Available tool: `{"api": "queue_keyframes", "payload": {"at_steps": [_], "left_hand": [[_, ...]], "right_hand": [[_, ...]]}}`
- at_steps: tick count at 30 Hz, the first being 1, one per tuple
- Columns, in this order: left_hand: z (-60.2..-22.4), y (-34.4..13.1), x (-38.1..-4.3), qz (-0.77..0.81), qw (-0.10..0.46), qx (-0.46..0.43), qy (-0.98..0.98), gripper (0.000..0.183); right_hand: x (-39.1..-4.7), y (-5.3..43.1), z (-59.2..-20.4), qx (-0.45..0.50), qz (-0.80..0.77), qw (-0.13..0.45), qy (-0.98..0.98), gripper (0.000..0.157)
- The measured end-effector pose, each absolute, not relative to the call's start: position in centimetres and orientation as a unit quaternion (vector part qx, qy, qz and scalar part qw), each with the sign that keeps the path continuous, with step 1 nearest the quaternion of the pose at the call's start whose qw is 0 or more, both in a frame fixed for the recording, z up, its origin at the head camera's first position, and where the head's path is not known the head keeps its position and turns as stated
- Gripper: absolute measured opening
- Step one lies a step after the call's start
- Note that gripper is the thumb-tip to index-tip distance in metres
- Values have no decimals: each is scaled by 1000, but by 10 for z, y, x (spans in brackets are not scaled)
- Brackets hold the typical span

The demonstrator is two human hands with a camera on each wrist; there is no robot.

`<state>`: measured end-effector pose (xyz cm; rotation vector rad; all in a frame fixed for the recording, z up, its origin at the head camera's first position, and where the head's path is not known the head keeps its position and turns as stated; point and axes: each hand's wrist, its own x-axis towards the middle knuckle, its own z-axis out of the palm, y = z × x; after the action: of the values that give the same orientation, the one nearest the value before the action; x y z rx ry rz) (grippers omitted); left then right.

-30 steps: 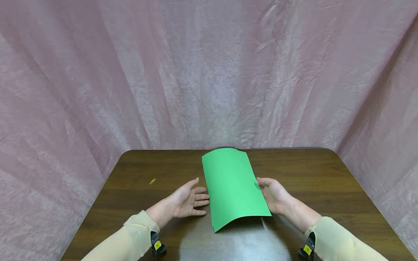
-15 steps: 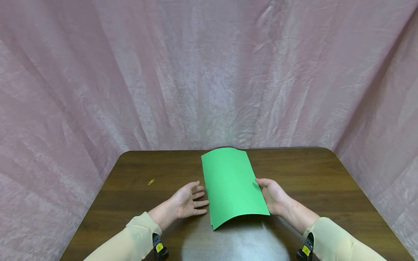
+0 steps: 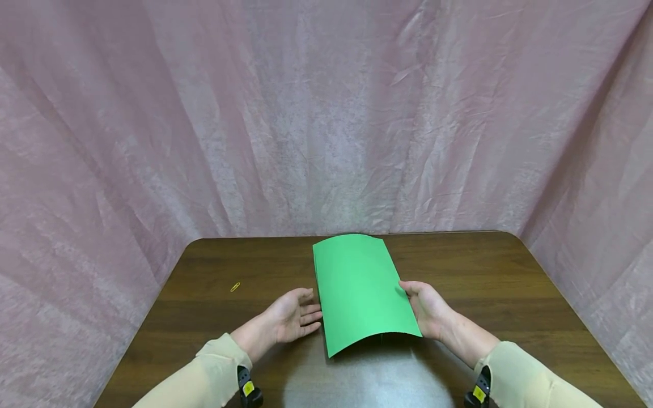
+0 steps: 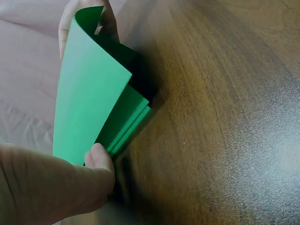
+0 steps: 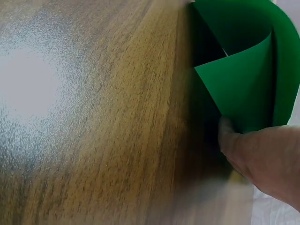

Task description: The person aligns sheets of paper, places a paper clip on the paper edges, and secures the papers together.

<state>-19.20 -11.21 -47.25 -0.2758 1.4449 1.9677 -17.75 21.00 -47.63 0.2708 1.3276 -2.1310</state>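
A green sheet of paper [image 3: 362, 289], bowed upward along its middle, stands over the table between my hands. In the left wrist view, folded layers of the green paper [image 4: 86, 101] show beneath its upper face. My right hand [image 3: 431, 313] grips the right edge, with the thumb at the upper side and the other fingers mostly hidden. At the left edge my left hand [image 3: 291, 318] lies palm inward, fingers extended, their tips at the paper. The right wrist view shows the curled underside of the green paper [image 5: 243, 84] beside a fingertip.
On the brown wooden table [image 3: 204, 334], a yellow paper clip [image 3: 235, 287] lies to the left of the paper. A pink curtain [image 3: 326, 113] hangs behind the table and along its sides.
The paper's left edge has lifted and evened out, and its near lower layer no longer peeks out at the left corner. My left hand's fingers have shifted slightly; the right hand keeps its grip.
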Motion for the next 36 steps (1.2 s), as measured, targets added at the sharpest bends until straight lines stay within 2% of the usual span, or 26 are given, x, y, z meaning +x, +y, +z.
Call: {"api": "queue_keyframes", "payload": {"at_steps": [9, 25, 30, 36], "left_hand": [[-479, -114, -195, 754, 339, -115, 551, 62], [-478, -106, -188, 737, 311, -121, 588, 58], [-476, -104, -183, 709, 284, -109, 636, 50], [-471, -101, -178, 706, 263, -91, 651, 50]], "right_hand": [[-177, 210, -479, 92, -800, 289, 518, 45], [-175, 208, -477, 91, -810, 279, 507, 39], [-172, 207, -476, 87, -809, 275, 512, 43], [-169, 205, -474, 84, -808, 273, 515, 44]]}}
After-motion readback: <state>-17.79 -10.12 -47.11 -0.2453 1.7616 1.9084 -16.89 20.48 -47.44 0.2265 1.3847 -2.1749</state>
